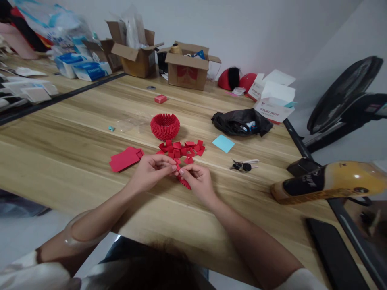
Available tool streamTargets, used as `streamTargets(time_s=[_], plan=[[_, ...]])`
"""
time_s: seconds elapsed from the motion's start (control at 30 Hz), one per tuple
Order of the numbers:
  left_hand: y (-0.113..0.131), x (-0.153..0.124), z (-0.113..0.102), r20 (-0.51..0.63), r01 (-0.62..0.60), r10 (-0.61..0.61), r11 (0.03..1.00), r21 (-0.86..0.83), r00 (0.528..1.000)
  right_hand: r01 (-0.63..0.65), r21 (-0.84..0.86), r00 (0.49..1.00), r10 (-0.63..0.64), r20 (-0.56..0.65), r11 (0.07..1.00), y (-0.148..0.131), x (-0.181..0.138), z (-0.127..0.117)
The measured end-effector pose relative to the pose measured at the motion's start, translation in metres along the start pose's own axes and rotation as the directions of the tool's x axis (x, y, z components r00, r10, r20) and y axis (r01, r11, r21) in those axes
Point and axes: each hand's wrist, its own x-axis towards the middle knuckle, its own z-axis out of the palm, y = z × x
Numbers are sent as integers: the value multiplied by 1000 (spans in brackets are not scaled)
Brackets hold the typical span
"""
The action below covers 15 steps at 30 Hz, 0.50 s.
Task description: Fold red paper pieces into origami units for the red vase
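My left hand [154, 170] and my right hand [198, 181] meet over the table, both with fingertips pinched on a strip of red folded-paper pieces [184, 183]. The strip's lower end sticks out between the hands, while its upper part is partly hidden by my fingers. Just beyond them lies a scattered heap of red folded paper pieces [178, 150]. Behind the heap stands a round red bowl of interlocked folded paper [165, 128]. Left of my left hand are flat red paper sheets [125, 159], lying overlapped.
To the right lie a blue paper square [223, 143], keys [244, 165], a black plastic bag [238, 123], a yellow bottle [326, 181] and a black phone [335, 253]. Cardboard boxes [187, 72] line the wall. A fan [344, 94] stands at the right edge.
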Motion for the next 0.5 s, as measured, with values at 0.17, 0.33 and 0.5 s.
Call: streamTargets(time_s=[0.17, 0.33, 0.5], plan=[[-1, -1, 0, 22, -26, 26, 999, 18, 999, 25, -9, 1000, -25, 13, 1000, -1, -1, -2], [-2, -1, 0, 1, -30, 30, 999, 46, 1000, 54, -20, 999, -54, -2, 998, -2, -2, -3], [-2, -1, 0, -7, -20, 20, 999, 38, 1000, 157, -43, 988, -157, -5, 987, 3, -1, -2]])
